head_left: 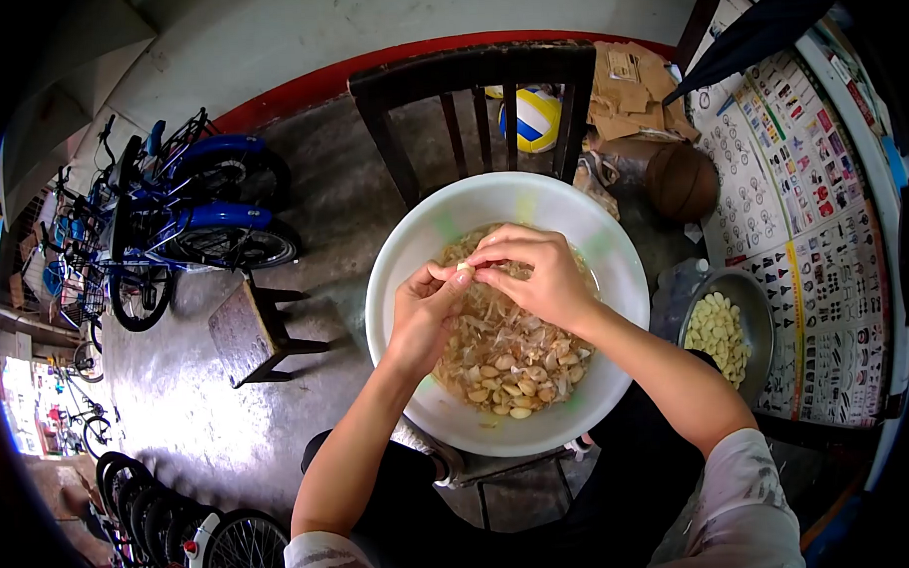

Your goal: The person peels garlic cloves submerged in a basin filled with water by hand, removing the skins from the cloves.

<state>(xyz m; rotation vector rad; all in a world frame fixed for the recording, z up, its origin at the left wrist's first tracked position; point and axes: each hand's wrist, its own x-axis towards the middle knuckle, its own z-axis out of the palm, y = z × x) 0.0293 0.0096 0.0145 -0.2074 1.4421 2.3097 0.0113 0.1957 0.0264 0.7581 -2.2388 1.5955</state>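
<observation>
Left hand (421,313) and right hand (538,277) together pinch a garlic clove (464,268) over the white basin (403,246), at its 10–11 o'clock. Best: light thumb pressure, low over the loose skins (511,334) so nothing lands outside.

Pale garlic clove (464,267) above white basin (620,278); tan cloves (520,388), papery skins (496,331) inside.
</observation>
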